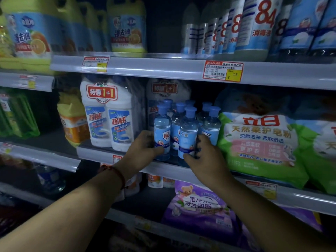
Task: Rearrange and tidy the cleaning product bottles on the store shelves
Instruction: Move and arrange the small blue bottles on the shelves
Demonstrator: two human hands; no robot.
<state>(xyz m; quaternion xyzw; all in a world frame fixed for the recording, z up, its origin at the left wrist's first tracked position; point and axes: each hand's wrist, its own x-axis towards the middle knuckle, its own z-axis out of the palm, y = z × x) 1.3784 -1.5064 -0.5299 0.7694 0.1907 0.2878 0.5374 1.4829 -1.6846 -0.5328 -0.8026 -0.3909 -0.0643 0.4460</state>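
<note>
Several small clear bottles with blue caps and light blue labels stand clustered at the front of the middle shelf (pixel 127 156). My left hand (pixel 143 149) grips the front-left bottle (pixel 162 128) low on its side. My right hand (pixel 201 155) wraps around the front-middle bottle (pixel 188 131), thumb under its base edge. Another bottle (pixel 211 122) stands just right of my right hand, and more stand behind, partly hidden.
White twin-pack toilet cleaner bottles (pixel 109 113) stand left of the cluster, a yellow jug (pixel 72 120) further left. Green detergent bags (pixel 260 144) lean at the right. The upper shelf holds yellow jugs (pixel 127 28) and white "84" bottles (pixel 254 28). A purple bag (pixel 198 206) lies below.
</note>
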